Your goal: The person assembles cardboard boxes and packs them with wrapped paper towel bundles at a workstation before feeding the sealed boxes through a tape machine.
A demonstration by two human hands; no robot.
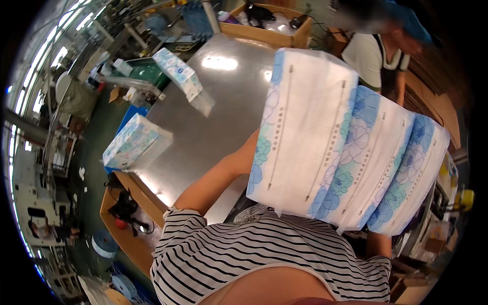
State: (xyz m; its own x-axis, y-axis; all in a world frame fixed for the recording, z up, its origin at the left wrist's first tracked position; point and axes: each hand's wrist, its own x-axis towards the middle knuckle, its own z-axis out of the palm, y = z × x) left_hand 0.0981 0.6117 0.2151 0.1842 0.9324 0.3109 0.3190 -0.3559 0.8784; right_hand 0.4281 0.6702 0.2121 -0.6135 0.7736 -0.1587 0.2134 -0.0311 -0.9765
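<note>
Three soft tissue packs, white with a blue and green flower print, are held side by side as one row right in front of me: the left pack point(305, 132), the middle one point(371, 157) and the right one point(414, 178). My left forearm point(218, 178) runs up from my striped shirt point(264, 249) to the left end of the row. Only a short piece of my right forearm point(378, 245) shows under the right end. Both hands are hidden behind the packs, which they press between them above the table.
A steel table point(223, 117) carries two more flowered tissue packs, one near point(134, 142) and one far point(178, 73). A wooden box point(269, 33) stands at its far end. Another person in a white shirt point(373, 58) stands at the right. A wooden tray point(127, 239) lies lower left.
</note>
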